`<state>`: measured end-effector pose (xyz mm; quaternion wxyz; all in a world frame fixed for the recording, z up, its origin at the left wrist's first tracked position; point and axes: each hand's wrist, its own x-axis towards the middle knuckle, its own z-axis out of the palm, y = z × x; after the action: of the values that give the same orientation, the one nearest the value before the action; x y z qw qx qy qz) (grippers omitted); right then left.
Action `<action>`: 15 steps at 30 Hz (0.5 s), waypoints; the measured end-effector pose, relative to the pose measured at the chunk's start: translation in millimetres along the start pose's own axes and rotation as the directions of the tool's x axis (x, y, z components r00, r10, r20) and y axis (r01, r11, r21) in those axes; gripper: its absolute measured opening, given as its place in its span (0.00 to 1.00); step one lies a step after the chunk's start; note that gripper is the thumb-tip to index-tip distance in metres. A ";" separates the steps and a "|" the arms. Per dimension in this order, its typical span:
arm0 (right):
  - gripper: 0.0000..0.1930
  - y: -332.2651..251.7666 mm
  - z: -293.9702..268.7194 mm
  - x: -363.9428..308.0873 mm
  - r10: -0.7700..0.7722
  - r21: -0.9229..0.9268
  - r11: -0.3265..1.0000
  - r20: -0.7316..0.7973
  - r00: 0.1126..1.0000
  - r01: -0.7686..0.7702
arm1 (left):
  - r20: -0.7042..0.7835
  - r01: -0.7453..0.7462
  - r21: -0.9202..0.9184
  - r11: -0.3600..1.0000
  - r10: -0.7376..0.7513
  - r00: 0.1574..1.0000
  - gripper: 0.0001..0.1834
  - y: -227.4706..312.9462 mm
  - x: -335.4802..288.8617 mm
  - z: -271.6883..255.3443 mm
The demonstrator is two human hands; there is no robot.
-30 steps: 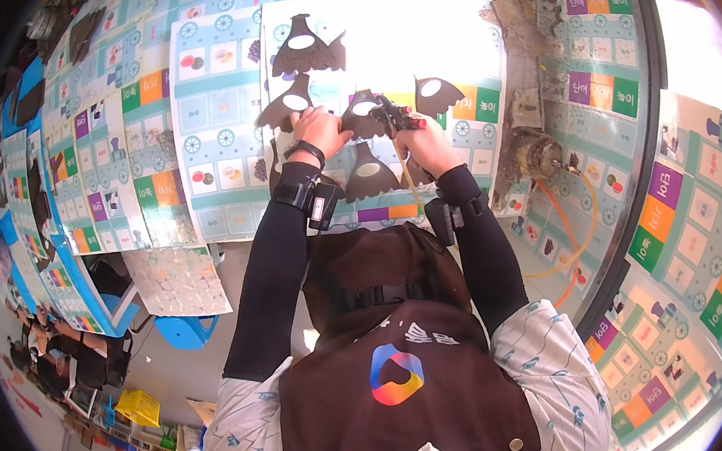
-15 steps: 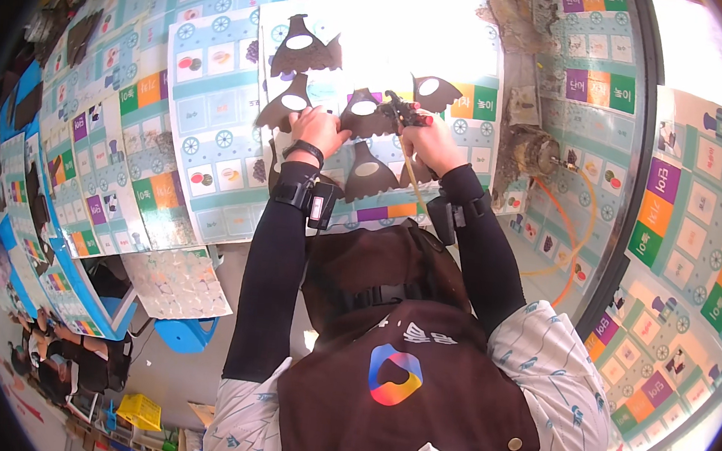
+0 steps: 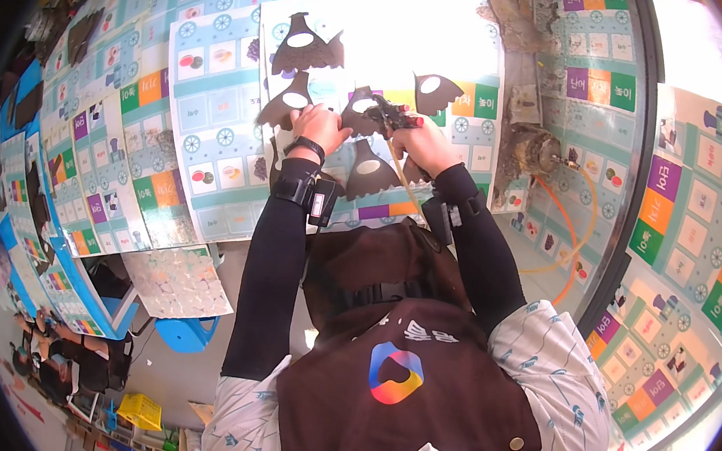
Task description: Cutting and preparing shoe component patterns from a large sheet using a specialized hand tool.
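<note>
Head view: one black-and-red hose-fed tool, grasped in the right hand, forearm angled inward, held at a dark scalloped piece toward the tabletop's near edge. Left hand palm down, fingers bent, set beside that piece; whether anything is pinched cannot be told.

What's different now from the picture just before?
The right hand moved the black-and-red tool slightly left, over the middle dark piece. Nothing was picked up or let go. The left hand and the other dark pieces stayed put.
</note>
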<state>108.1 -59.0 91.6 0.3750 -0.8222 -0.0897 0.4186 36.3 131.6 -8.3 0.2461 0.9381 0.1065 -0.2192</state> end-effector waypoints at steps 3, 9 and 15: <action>0.09 -0.8 3.9 2.0 0.091 0.088 0.992 0.041 0.995 -0.095 | 0.010 0.000 0.002 1.000 0.000 1.000 0.15 -0.4 0.6 0.5; 0.08 7.5 -2.1 0.2 0.162 0.075 0.985 -0.081 0.983 -0.156 | -0.004 -0.005 -0.004 1.000 0.005 1.000 0.15 -2.4 0.9 3.1; 0.08 8.8 -9.9 -1.0 0.173 0.123 0.980 -0.125 0.977 -0.158 | -0.002 -0.007 -0.003 1.000 0.007 1.000 0.14 -2.4 1.5 3.7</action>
<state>113.5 -71.0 89.7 0.3898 -0.8308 0.0283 0.3964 35.5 131.9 -12.9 0.2482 0.9383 0.1037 -0.2173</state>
